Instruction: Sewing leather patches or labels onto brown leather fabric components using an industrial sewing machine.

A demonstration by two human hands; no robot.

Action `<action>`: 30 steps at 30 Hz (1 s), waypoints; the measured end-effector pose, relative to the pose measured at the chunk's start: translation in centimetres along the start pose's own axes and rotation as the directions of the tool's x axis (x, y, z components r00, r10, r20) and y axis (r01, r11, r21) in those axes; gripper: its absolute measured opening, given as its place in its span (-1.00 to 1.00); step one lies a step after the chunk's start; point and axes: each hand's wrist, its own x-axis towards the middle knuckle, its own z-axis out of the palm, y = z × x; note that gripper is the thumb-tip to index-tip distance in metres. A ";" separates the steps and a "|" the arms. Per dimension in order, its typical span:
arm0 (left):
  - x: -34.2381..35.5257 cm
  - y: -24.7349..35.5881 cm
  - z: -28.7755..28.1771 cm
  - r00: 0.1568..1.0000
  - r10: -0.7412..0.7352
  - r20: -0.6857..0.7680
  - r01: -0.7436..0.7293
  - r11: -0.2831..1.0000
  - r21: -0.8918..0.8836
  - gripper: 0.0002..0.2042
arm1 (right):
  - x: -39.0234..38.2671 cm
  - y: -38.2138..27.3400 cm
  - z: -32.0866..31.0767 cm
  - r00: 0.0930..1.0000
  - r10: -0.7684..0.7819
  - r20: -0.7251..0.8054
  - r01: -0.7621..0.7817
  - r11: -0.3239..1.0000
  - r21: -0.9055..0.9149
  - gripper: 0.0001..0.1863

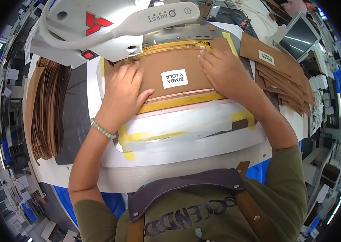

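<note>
A brown leather-like panel [154, 82] with a white printed label [174, 78] lies flat under the head of a white sewing machine [85, 24]. Yellow-edged strips border the panel at its far and near sides. Across its left end my left hand [122, 86] rests flat, fingers stretched toward the far edge and thumb spread. My right hand [225, 74] lies on the right end, fingers extended and slightly bent, their tips at the far right corner. Both hands press on the panel rather than grasp it. What lies beneath the palms is hidden.
At the left stands a thick row of brown panels [45, 109]. More brown panels [279, 76] are fanned out at the right, beside a small screen [299, 37]. White sheeting with yellow tape [128, 155] covers the table in front of me.
</note>
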 end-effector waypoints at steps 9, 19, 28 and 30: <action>1.6 3.0 2.0 0.990 0.142 0.007 -0.140 0.984 -0.109 -0.40 | -0.2 0.4 0.0 0.999 -0.027 -0.030 0.027 1.000 -0.009 -0.58; 3.4 4.6 2.5 0.996 0.002 0.091 0.001 1.000 -0.025 -0.40 | -0.5 1.6 0.6 0.998 -0.065 -0.021 0.065 0.998 0.004 -0.59; 5.2 6.7 3.9 0.997 0.074 0.031 -0.071 0.993 -0.098 -0.46 | -0.3 2.2 1.1 0.979 -0.138 -0.153 0.139 0.990 -0.001 -0.75; 5.6 7.1 4.1 0.993 0.120 0.013 -0.119 0.990 -0.082 -0.48 | -0.3 2.3 1.2 0.976 -0.140 -0.164 0.144 0.990 0.010 -0.78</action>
